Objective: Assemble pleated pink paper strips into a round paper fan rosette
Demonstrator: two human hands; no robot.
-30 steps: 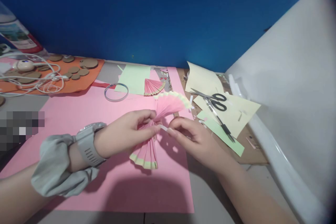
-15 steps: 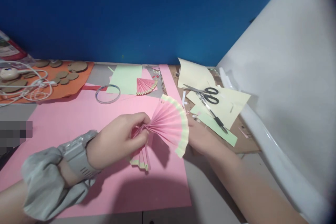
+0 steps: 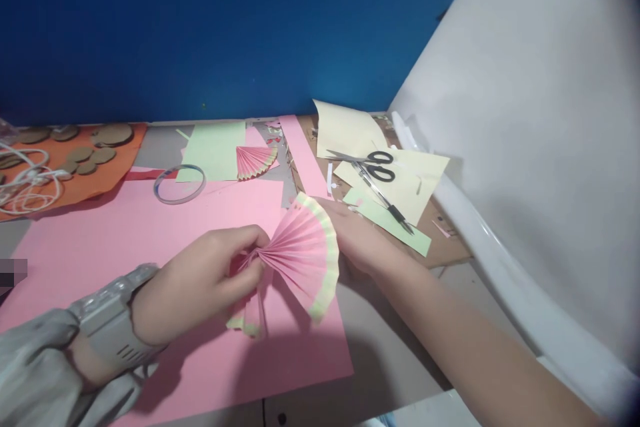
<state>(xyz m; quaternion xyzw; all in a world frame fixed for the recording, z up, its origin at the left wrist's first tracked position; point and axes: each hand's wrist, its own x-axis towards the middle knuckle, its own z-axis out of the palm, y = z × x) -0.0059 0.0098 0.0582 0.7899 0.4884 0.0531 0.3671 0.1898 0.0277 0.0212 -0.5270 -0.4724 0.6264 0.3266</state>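
My left hand (image 3: pixel 215 273), in a grey watch, pinches a pleated paper fan (image 3: pixel 305 247) at its gathered middle. The fan is pink with a pale yellow-green rim. Its large folds spread to the right, and a smaller part hangs down below my fingers. Behind the fan's right edge is my right hand (image 3: pixel 355 237); its fingers are hidden there, so what they touch does not show. Beneath both hands lies a large pink sheet (image 3: pixel 175 373). A second, smaller pleated fan (image 3: pixel 255 161) rests farther back on a light green sheet (image 3: pixel 213 147).
Scissors (image 3: pixel 380 166) and a pen (image 3: pixel 385 197) lie on cream paper (image 3: pixel 425 173) at right. A ring-shaped roll (image 3: pixel 180 184) sits on the pink sheet. Cardboard shapes (image 3: pixel 113 135) and a white cable (image 3: pixel 33 180) lie on orange paper (image 3: pixel 107 180). A blue wall (image 3: pixel 240 27) stands behind.
The camera view has turned a little to the right, so the things on the table appear farther left. The fan, still in my left hand, sits slightly nearer to me.
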